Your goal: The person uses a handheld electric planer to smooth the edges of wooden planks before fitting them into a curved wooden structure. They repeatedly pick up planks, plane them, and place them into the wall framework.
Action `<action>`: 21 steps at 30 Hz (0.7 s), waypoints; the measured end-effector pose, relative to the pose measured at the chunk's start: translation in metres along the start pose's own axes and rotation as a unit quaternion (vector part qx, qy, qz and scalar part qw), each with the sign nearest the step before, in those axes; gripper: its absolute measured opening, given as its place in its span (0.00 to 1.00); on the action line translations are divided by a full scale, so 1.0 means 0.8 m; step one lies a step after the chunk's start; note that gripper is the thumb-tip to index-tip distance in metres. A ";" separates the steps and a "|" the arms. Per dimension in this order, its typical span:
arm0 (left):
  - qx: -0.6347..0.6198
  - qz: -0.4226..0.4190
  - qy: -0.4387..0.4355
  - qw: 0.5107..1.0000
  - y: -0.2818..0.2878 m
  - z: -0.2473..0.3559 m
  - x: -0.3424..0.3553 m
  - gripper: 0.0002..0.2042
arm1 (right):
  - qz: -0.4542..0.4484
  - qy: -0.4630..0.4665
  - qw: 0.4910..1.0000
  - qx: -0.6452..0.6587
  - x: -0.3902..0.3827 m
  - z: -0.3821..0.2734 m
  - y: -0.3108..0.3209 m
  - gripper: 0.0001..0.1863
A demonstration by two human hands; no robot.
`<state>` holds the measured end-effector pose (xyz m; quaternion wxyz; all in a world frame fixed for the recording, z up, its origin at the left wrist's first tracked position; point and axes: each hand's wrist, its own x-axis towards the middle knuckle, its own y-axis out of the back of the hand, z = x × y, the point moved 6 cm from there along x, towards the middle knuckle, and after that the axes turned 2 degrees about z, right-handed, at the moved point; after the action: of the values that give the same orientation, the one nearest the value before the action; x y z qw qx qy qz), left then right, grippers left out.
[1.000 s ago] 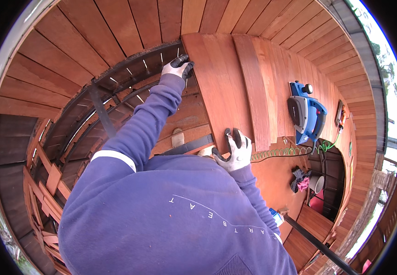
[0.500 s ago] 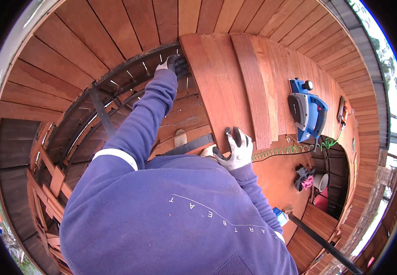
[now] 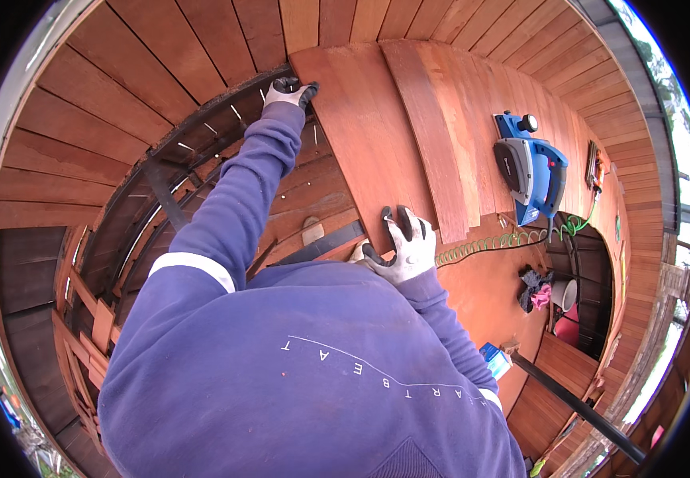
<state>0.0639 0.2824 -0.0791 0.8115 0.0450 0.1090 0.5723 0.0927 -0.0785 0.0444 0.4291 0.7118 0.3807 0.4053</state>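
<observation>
I wear white gloves with dark fingertips. A wide reddish-brown wooden board (image 3: pixel 353 119) lies lengthwise in front of me, its far end against the planked surround. My left hand (image 3: pixel 288 92) reaches to the board's far left corner, fingers curled round its left edge beside the opening. What the fingertips do beneath the edge is hidden. At the near end of the same board, my right hand (image 3: pixel 409 245) rests with fingers bent and spread apart, the thumb low by the end edge. A narrower, darker board (image 3: pixel 418 119) lies just to the right.
A blue electric planer (image 3: pixel 530 179) lies on the planks at right, near an orange-and-black tool (image 3: pixel 594 171) on a green coiled hose (image 3: pixel 496 244). Thin white nails (image 3: pixel 237 114) stick through the dark frame (image 3: pixel 166 195) at left. Loose wood strips (image 3: pixel 86 342) lie farther left.
The view has turned slightly. My left hand has slid a little toward the board's far corner, and its fingers now curl at the edge. My right hand stays at the near end.
</observation>
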 end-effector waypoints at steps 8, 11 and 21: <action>-0.046 -0.007 0.018 0.999 0.000 -0.004 0.001 0.24 | -0.046 -0.017 0.999 -0.008 -0.004 0.008 -0.010 0.42; 0.009 0.009 0.005 1.000 0.000 0.017 -0.011 0.24 | -0.034 -0.017 0.999 -0.016 -0.007 0.010 -0.011 0.41; -0.016 0.023 0.009 1.000 -0.006 -0.009 0.005 0.24 | -0.016 -0.005 1.000 -0.006 -0.007 0.007 0.003 0.45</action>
<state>0.0681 0.2843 -0.0878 0.7980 0.0298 0.1060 0.5925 0.0964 -0.0860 0.0439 0.4415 0.7054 0.3874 0.3967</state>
